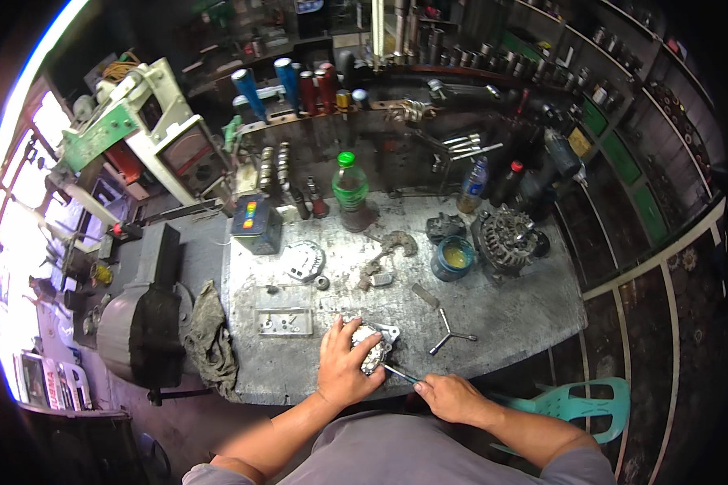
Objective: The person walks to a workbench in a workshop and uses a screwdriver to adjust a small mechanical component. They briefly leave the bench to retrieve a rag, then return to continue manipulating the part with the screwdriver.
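My left hand (346,368) grips a silvery cast-metal alternator housing (370,349) at the front of the metal workbench, its fingers spread over the top and thumb at the near side. My right hand (451,398) is closed on the handle of a screwdriver (399,373). The shaft points up and left, and its tip meets the near edge of the housing; the exact contact is too small to make out. Left of the housing lies a clear plastic parts case (285,322) with small parts inside. A three-armed socket wrench (451,333) rests to the right.
Farther back on the workbench (510,323) are a round metal cover (302,260), a green-capped bottle (350,194), a blue tub of yellowish grease (455,259) and an alternator (508,239). At left, a grey rag (210,339) hangs beside a vise (141,323). A green plastic chair (582,408) stands at lower right.
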`<state>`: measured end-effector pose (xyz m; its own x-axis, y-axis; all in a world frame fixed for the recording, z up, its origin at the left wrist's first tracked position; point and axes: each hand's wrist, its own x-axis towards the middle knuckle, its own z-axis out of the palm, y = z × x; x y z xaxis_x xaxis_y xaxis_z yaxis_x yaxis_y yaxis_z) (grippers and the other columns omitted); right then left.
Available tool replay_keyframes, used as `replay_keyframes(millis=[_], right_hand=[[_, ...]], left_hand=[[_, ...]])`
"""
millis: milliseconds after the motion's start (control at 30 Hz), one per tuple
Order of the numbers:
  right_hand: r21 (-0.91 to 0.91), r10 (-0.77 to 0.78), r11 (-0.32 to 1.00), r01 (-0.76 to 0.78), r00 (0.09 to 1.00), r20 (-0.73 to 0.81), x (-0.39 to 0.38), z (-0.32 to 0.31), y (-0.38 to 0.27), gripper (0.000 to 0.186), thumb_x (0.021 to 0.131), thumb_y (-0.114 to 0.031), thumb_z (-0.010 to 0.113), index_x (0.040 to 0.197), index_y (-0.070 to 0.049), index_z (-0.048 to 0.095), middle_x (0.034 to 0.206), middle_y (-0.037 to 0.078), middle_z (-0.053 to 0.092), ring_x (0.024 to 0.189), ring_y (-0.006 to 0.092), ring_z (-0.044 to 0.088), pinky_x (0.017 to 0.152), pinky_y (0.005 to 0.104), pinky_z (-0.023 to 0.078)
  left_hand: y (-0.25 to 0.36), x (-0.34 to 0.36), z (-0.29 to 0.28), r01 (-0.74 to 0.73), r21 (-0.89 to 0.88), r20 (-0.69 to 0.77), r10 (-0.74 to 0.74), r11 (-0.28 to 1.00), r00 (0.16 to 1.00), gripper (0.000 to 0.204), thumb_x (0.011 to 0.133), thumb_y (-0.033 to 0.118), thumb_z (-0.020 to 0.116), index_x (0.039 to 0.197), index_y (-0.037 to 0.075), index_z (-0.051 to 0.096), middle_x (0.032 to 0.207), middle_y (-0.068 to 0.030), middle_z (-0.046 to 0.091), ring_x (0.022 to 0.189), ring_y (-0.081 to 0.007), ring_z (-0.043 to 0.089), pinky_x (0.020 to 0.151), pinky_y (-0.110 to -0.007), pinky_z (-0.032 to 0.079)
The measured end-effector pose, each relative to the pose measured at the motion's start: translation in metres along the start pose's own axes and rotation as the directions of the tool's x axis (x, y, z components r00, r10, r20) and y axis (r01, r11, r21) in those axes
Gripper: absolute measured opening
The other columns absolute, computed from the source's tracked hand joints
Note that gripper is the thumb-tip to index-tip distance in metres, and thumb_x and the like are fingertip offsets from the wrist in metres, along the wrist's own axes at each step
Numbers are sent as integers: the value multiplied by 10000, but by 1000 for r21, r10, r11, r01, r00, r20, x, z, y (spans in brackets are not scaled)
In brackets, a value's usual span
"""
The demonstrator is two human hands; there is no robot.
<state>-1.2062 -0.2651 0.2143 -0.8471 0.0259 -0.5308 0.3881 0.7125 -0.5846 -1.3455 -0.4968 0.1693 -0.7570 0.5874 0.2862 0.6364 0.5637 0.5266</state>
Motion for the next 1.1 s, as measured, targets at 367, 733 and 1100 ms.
replay_keyframes(millis=[367,733,1100], right_hand=[[61,99,993,-100,995,25,-33,28,48,492,1165,-450,575,1134,-11,795,1115,296,796,1093,526,750,963,592,580],[180,97,982,-52,964,-248,-66,59,53,396,1093,-401,710,1105,-14,793,979,278,796,980,509,775,860,563,599],[131,251,966,-222,925,-285,-82,59,56,347,1021,-334,816,1084,6,778,909,270,790,911,501,784,805,569,594]], left_hand=[[-28,7,-26,-248,-123,185,268,961,946,635,863,309,897,1472,221,740,1749,-234,456,1665,-550,337,1347,-653,331],[-71,-20,-47,-13,-239,-25,7,971,1000,700,903,316,882,1547,130,679,1683,-224,547,1557,-447,529,1301,-532,438],[-224,-27,-91,491,329,41,-532,807,846,256,981,241,788,1182,112,880,1195,-174,795,1162,-379,769,1028,-488,613]])
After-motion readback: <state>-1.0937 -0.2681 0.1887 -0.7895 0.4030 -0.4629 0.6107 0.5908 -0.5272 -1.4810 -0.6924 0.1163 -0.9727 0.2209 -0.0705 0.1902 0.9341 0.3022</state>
